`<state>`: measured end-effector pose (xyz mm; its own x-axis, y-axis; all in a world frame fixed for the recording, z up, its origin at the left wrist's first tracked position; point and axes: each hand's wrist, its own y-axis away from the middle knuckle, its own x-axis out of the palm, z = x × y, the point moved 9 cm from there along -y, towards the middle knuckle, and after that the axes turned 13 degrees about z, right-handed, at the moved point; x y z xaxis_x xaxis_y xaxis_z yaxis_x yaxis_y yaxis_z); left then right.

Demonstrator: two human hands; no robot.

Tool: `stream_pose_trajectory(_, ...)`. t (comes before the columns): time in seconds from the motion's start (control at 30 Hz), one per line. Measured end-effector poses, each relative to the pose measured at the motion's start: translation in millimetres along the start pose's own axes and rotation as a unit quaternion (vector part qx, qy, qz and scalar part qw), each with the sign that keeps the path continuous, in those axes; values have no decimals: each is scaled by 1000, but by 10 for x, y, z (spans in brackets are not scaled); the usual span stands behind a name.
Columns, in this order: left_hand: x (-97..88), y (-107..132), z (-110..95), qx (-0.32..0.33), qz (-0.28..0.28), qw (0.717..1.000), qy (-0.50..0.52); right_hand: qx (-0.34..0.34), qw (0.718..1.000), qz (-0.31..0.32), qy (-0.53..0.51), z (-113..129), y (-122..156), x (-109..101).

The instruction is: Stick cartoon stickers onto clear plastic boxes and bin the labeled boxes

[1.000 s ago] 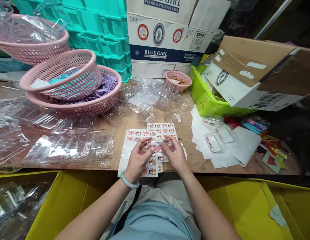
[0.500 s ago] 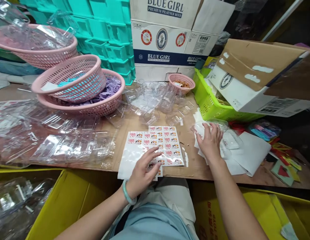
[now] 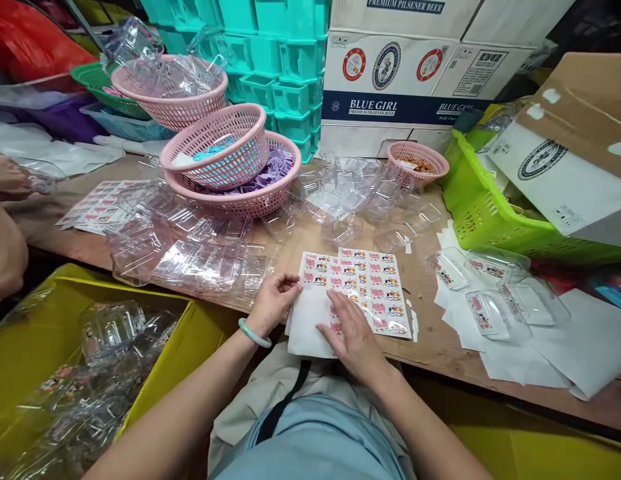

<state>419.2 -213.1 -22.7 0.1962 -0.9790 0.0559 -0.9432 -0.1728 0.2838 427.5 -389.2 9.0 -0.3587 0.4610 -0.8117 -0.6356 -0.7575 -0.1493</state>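
Observation:
Sheets of cat stickers [image 3: 381,287] lie overlapping on the table in front of me; the left one has a bare white lower area [image 3: 310,327]. At this sheet's left edge, my left hand [image 3: 273,303], a pale green bangle on its wrist, is closed with thumb and forefinger together on the edge. Across the bare area and the printed stickers rests my right hand [image 3: 355,337], fingers stretched out and holding nothing. To the right, several clear plastic boxes with stickers on them [image 3: 485,317] lie on white backing papers [image 3: 550,360].
Clear plastic boxes [image 3: 200,263] cover the table to the left, below stacked pink baskets [image 3: 280,200]. A yellow bin [image 3: 190,333] of clear boxes stands below left. Behind are cartons [image 3: 380,133] and a green crate [image 3: 495,207]. Another person's hand [image 3: 10,177] shows at far left.
The view has turned left. My right hand has left the clear boxes and come onto the sticker sheet. My left hand has moved from over the stickers to the sheet's left edge and closed.

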Motion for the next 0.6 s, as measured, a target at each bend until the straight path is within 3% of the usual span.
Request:
stream_pose_trajectory(0.13,179,44,73,-27,47,995,88,-8,999,-41,-3,10,-292,-178)
stream_pose_trajectory(0.27,379,60,108,-56,104,978,174,-28,999,-25,-1,-32,-514,-114)
stream_pose_trajectory(0.47,377,21,1,12,108,990,94,-17,991,-42,-123,-207,-500,-78)
stream_pose_trajectory(0.6,341,-11,97,-3,97,991,96,19,974,-52,-219,-365,-482,-121)
